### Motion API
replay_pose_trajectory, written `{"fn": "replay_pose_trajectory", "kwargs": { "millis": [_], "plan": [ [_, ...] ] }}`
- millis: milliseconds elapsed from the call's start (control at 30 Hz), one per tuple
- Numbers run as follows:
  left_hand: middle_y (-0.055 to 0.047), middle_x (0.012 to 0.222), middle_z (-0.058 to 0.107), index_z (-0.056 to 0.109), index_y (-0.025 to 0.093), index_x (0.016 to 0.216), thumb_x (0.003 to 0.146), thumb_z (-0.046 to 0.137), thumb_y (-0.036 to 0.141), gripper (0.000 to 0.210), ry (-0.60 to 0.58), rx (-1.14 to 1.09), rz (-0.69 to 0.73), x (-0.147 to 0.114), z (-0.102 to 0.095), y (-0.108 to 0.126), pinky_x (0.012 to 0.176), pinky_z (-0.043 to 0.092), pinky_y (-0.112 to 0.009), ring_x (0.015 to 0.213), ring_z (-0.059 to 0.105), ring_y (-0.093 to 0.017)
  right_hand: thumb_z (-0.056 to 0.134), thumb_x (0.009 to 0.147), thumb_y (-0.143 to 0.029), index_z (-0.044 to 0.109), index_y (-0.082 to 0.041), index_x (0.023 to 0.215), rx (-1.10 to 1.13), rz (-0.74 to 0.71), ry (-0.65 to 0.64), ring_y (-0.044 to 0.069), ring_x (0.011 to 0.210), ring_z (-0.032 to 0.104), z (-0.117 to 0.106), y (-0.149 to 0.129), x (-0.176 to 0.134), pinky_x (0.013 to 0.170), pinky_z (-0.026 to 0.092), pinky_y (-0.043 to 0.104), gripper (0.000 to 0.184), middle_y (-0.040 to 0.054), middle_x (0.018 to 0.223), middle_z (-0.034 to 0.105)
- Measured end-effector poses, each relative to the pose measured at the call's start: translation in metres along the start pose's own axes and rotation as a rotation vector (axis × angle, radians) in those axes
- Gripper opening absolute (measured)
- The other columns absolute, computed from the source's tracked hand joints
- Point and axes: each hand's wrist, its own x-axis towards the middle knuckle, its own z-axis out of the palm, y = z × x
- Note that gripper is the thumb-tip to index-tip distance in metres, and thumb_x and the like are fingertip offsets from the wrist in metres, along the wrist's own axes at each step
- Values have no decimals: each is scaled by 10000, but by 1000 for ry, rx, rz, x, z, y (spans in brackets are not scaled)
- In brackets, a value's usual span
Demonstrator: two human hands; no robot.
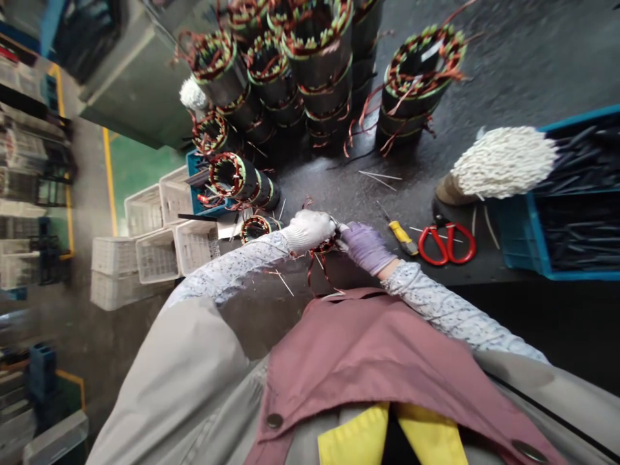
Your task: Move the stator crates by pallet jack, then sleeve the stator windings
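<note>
My left hand [310, 231], in a white knit glove, is closed at the near edge of the bench over a motor stator [323, 247] with copper windings and loose red-brown leads. Meeting it from the right is my right hand [368, 247] in a purple glove, its fingers pinched together. What lies between the fingertips is too small to make out. Both hands cover most of the stator. Another stator [259, 227] lies just left of my left hand. A yellow-handled screwdriver [401, 236] and red-handled scissors [446, 244] lie to the right of my right hand.
Stacked stators [317, 71] crowd the back of the bench, with another stack [416, 84] to the right. A bundle of white sleeves [506, 161] stands beside blue bins [520, 236] of dark tubing. White baskets [155, 255] are at left. Thin white sticks [380, 177] lie loose.
</note>
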Motion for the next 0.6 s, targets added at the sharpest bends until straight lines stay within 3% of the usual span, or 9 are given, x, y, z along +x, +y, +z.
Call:
{"fn": "replay_pose_trajectory", "kwargs": {
  "millis": [100, 200, 300, 400, 467, 533, 600],
  "plan": [
    [-38, 616, 585, 621, 158, 549, 626, 724, 100, 140, -22, -238, -98, 1, 4, 3, 791, 452, -318, 830, 642, -243, 316, 971, -191, 628, -120, 1186, -77, 47, -129, 247, 929, 649, -14, -8, 3, 706, 424, 299, 386, 184, 1046, 671],
    [-9, 598, 595, 655, 153, 608, 687, 677, 212, 101, -61, -524, -107, -9, 13, -3, 673, 463, -261, 651, 589, -150, 305, 978, -191, 630, -151, 1199, -80, 70, -184, 245, 931, 660, -17, -7, 3, 683, 415, 294, 396, 164, 1055, 680],
    [7, 614, 606, 670, 135, 705, 742, 585, 245, 145, 96, -787, -237, -25, 20, -22, 632, 463, -238, 559, 527, -99, 316, 994, -243, 608, -145, 1253, -67, 31, -139, 255, 977, 648, -14, -3, 1, 716, 434, 307, 403, 169, 1097, 668],
    [11, 712, 657, 677, 144, 756, 674, 597, 145, 115, 189, -781, -230, -29, 24, -38, 743, 482, -232, 673, 579, -101, 372, 981, -253, 540, -122, 1350, -69, -61, -67, 262, 1050, 613, -12, -3, -2, 805, 449, 327, 427, 190, 1241, 609],
    [8, 737, 666, 675, 148, 764, 635, 621, 105, 147, 60, -797, -159, -25, 29, -40, 745, 489, -232, 686, 587, -104, 381, 971, -236, 500, -114, 1392, -85, -76, -75, 267, 1069, 600, -12, -5, -3, 840, 450, 339, 454, 195, 1298, 573],
    [7, 682, 640, 671, 140, 809, 652, 636, 126, 162, -103, -888, -164, -20, 36, -36, 642, 488, -239, 573, 547, -99, 360, 974, -224, 472, -110, 1419, -102, -60, -102, 274, 1069, 597, -11, -8, -3, 843, 454, 349, 473, 200, 1302, 562],
    [5, 664, 629, 673, 130, 881, 671, 632, 141, 214, -158, -938, -185, -18, 43, -31, 595, 480, -245, 522, 524, -98, 349, 974, -220, 440, -101, 1446, -115, -44, -105, 287, 1081, 590, -9, -9, -4, 838, 457, 360, 495, 211, 1306, 550]
  ]
}}
